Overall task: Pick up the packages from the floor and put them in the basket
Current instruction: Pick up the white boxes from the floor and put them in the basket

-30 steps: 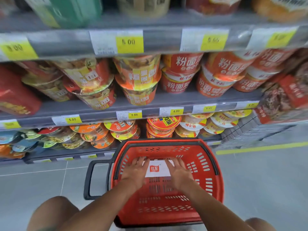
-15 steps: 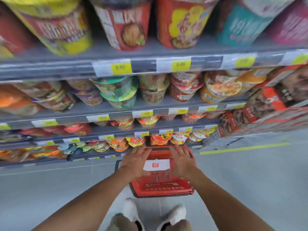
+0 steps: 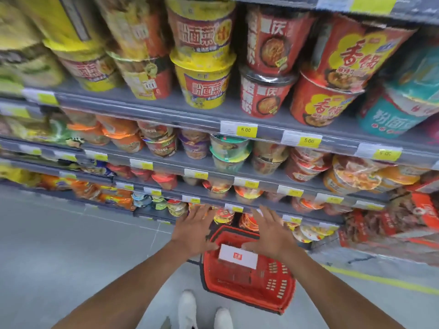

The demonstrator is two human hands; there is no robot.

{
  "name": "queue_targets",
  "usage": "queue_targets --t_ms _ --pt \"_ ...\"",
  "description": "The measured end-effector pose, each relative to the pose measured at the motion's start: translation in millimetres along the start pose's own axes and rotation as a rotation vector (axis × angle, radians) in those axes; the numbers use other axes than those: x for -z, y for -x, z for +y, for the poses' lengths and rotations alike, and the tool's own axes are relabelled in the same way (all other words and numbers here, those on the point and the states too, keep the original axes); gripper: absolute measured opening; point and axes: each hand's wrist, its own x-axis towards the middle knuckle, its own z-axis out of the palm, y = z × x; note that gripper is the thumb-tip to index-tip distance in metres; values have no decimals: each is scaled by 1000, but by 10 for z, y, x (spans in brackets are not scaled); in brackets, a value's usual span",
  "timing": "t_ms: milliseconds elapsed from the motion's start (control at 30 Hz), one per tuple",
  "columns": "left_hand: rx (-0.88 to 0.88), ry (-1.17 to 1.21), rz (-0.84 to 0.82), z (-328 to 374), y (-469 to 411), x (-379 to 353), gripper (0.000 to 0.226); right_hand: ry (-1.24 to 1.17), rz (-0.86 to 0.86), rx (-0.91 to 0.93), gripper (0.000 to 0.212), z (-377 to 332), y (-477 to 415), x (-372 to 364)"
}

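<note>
A white package [image 3: 237, 256] with a small red logo shows over the red plastic basket [image 3: 275, 288], which stands on the grey floor in front of the shelves. My left hand [image 3: 194, 230] and my right hand [image 3: 270, 233] hover side by side above the basket, fingers straight and spread. Both thumbs point inward at the package's upper corners. I cannot tell whether the package lies in the basket or touches my thumbs. No other package is in sight on the floor.
Grey shelves [image 3: 213, 115] packed with instant noodle cups and bowls fill the view ahead, close to the basket's far side. My white shoes [image 3: 187, 307] stand just left of the basket. A yellow floor line [image 3: 380, 280] runs at the right.
The view has risen and swung left, so the basket looks smaller and farther below. My hands have opened wider and moved apart, with the package lower between them.
</note>
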Motion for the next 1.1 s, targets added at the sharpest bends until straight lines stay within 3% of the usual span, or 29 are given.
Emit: queue_targets --t_ms 233,633,1100 --pt "269 41 113 -518 753 164 108 125 27 326 124 -867 -234 231" --pt "752 125 421 -1693 2746 40 112 334 14 824 125 -3268 -141 112" --pt "1058 165 597 -3041 5241 -249 108 360 60 1109 119 -6079 725 -687"
